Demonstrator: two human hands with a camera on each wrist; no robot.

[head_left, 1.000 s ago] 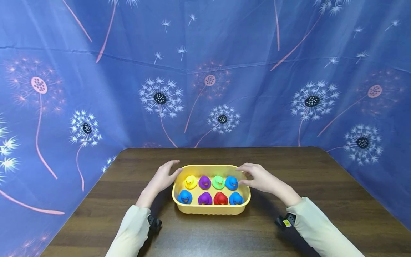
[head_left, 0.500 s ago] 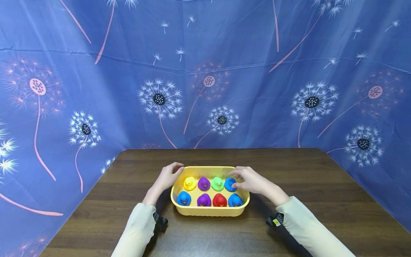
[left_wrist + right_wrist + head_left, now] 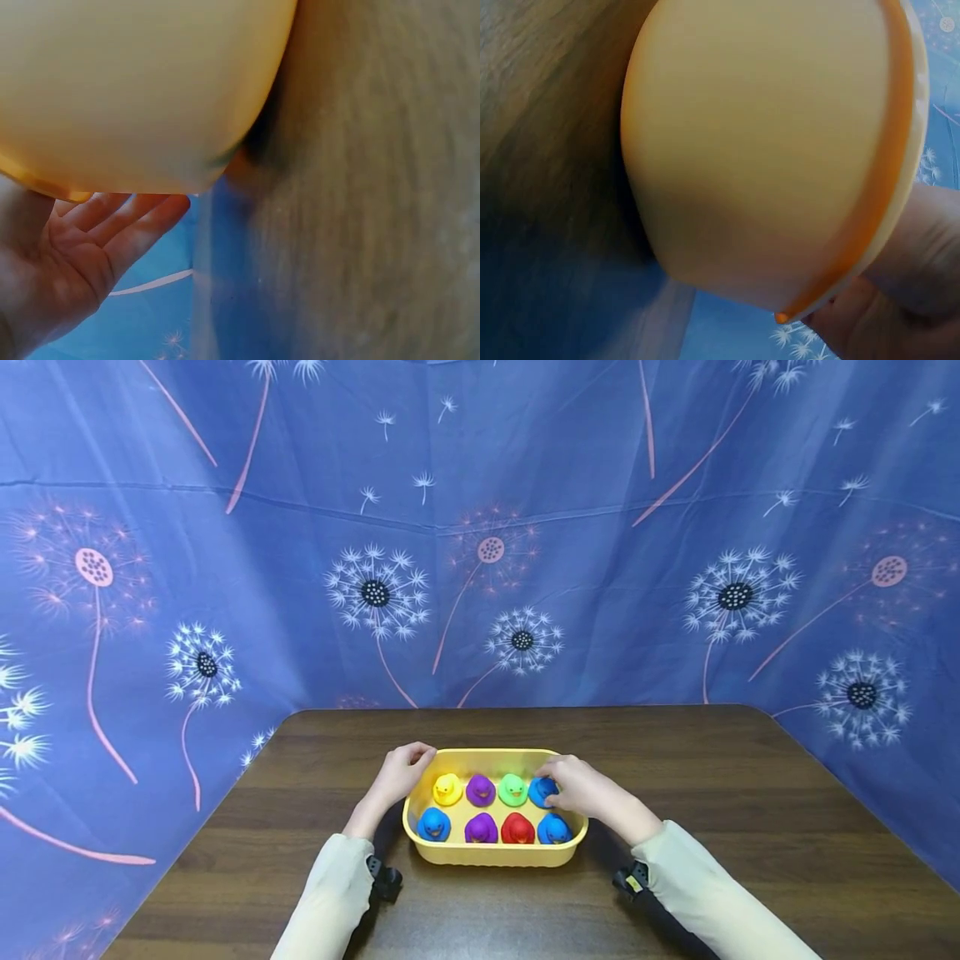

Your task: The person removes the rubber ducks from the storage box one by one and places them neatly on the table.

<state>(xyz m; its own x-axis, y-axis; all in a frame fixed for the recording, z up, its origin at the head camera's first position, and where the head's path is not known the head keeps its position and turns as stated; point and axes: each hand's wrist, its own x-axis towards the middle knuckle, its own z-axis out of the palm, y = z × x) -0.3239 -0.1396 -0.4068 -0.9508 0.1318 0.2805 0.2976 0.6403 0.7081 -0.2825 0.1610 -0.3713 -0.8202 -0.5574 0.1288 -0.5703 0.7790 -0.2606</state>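
Note:
A yellow plastic tub (image 3: 495, 855) holds two rows of rubber ducks, among them a yellow duck (image 3: 447, 790), a green duck (image 3: 513, 790) and a red duck (image 3: 517, 828). My left hand (image 3: 396, 775) holds the tub's rim at its back left corner. In the left wrist view its fingers (image 3: 142, 229) extend along the outside of the wall. Over the right rim reaches my right hand (image 3: 583, 787), thumb and fingers pinching the blue duck (image 3: 542, 791) at the back right. In the right wrist view the tub's wall (image 3: 757, 150) hides the fingertips.
The tub stands on a dark wooden table (image 3: 480, 914). Behind the table hangs a blue cloth (image 3: 615, 610) with a dandelion print. A black wrist camera (image 3: 386, 881) sits under the left wrist, another black wrist camera (image 3: 630, 878) under the right.
My right hand has moved left and lowered into the tub, closing on the blue duck. My left hand has come in to the right, its thumb and fingers meeting at the rim.

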